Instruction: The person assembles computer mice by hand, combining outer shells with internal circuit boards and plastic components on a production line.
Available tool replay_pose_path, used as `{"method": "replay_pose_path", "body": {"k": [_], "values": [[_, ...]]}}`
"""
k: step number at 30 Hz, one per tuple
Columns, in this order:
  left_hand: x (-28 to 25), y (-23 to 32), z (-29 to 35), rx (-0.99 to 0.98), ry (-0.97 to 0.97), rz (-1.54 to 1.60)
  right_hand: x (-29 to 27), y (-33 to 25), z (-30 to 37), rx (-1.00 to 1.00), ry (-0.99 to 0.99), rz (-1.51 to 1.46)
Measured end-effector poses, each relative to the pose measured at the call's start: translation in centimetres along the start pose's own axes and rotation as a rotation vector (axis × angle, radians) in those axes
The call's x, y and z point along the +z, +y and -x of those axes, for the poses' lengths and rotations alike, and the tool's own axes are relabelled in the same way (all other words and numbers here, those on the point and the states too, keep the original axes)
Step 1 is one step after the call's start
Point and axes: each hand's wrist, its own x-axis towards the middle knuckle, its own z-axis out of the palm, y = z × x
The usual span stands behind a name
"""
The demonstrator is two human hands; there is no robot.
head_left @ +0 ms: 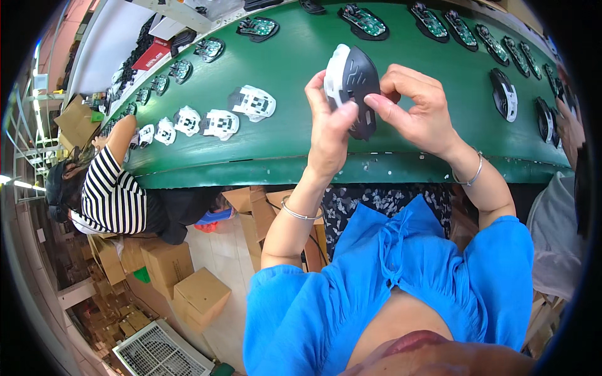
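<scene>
Above the green work surface I hold a black and white computer mouse shell [359, 81], tilted upright. My left hand [329, 128] grips its white side, thumb across the lower part. My right hand [414, 106] is on the other side, with thumb and forefinger pinched at the black part's edge; whether a small piece is between them I cannot make out. White mouse covers [253, 103] lie in a row to the left of my hands. To the right rests another black and white mouse shell [503, 94].
Along the far side runs a line of mouse bases with green circuit boards [364, 22]. A person in a striped top [119, 194] works at the left, and another person's hand [569, 128] reaches in at the right. Cardboard boxes [200, 297] stand on the floor.
</scene>
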Motion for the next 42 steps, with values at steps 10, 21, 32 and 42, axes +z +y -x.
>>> {"method": "replay_pose_path", "body": {"k": [10,21,32,42], "values": [[0.2,-1.8,0.4,0.216,0.112,-0.247,0.7,-0.4,0.8,0.090,-0.001,-0.001],[-1.9,-2.9,1.9,0.471,0.000,-0.676,-2.8,-1.7,1.0,0.564,-0.178,-0.587],[-1.1,-0.1,-0.8,0.283,-0.241,-0.864,-3.3,1.7,1.6,0.803,0.009,-0.857],[-2.6,1.1,-5.0,-0.450,-0.438,-0.900,-3.9,6.1,0.5,0.700,-0.498,-0.202]]}}
